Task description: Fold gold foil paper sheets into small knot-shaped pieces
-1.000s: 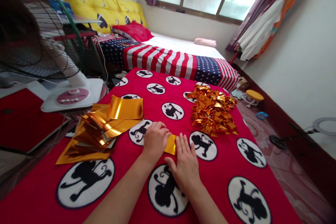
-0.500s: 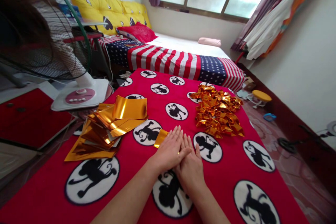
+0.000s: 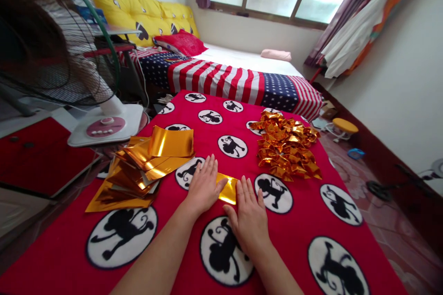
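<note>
A narrow strip of folded gold foil paper (image 3: 227,190) lies flat on the red cloth with monkey prints (image 3: 287,244). My left hand (image 3: 205,185) rests flat over its left end, fingers outstretched and thumb on the foil. Over the right end lies my right hand (image 3: 249,207), palm down with the fingers extended. Between the two hands the shiny middle of the strip shows; both its ends are hidden under them. To the left is a loose stack of gold foil sheets (image 3: 171,143). A heap of folded gold foil pieces (image 3: 287,147) sits at the right.
An electric fan (image 3: 105,122) stands at the left beside the cloth-covered surface. Behind it is a bed with a striped, starred cover (image 3: 218,76). On the floor at the right are a yellow-topped stool (image 3: 345,125) and a small blue object (image 3: 356,154).
My left hand has slid left along the foil strip, away from my right hand, uncovering the strip's middle. The right hand has stayed nearly in place. The stack and heap look unchanged.
</note>
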`<state>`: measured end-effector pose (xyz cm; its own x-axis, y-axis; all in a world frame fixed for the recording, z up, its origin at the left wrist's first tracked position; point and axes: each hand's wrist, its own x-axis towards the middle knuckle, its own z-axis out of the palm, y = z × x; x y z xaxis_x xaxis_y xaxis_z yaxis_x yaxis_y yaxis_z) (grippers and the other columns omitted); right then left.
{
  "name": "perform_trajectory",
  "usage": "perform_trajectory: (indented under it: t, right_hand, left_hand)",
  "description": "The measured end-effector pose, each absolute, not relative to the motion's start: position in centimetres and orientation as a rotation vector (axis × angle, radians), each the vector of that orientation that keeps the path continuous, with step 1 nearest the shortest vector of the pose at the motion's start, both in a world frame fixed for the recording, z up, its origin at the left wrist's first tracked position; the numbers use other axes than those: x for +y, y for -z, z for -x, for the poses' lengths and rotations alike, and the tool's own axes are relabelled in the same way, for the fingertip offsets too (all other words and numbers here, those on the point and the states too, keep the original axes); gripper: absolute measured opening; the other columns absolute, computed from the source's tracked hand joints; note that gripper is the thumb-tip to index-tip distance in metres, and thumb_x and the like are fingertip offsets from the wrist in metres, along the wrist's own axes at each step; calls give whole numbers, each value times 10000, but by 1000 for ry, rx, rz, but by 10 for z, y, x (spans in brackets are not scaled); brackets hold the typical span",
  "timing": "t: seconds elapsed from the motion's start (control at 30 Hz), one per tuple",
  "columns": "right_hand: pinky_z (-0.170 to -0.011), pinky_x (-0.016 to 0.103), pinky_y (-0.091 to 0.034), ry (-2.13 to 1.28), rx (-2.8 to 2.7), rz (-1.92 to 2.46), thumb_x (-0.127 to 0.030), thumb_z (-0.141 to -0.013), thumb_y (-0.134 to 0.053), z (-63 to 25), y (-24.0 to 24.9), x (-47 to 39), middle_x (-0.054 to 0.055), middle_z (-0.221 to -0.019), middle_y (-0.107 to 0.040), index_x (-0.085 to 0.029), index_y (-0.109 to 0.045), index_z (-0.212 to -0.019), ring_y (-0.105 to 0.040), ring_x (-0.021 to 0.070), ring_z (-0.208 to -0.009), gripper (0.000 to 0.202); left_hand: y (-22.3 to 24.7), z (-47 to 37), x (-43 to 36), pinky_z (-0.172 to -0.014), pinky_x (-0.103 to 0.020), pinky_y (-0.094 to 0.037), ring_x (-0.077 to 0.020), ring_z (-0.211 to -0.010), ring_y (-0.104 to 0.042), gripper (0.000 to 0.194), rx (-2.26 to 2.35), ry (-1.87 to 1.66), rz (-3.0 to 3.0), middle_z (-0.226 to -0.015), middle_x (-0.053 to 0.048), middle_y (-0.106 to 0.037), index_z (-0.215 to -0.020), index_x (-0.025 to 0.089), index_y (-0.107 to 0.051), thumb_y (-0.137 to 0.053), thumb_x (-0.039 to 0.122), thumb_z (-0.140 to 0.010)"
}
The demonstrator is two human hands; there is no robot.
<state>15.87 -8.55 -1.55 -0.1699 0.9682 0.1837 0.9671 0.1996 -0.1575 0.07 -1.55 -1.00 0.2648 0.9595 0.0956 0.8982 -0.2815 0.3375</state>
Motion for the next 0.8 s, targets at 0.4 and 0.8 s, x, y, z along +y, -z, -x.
perform_trajectory:
  t: [0.4, 0.8]
  right_hand:
    - [-996, 453, -434, -311, -1748, 1634, -352, -848, -597, -170, 7, -63, 142, -1274, -597, -153, -482, -1350, -555, 277, -1157, 552]
    - [-734, 305, -507, -619, -1056, 1264, -325, -817, -669, -161, 11, -49, 45, -842, -665, -159, -669, -891, -625, 177, -785, 182]
  left_hand:
    - [18, 15, 7, -1080, -424, -388, -244, -1193, -574, 454, 1759, -1239, -1835, -1234, -119, -664, -1188, 137, -652, -334, 383, -978]
    - [10, 14, 3, -929, -340, -463, -234, -1031, -637, 361, 1408, -1442, -1479, -1093, -83, -708, -1106, 203, -700, -477, 425, -928]
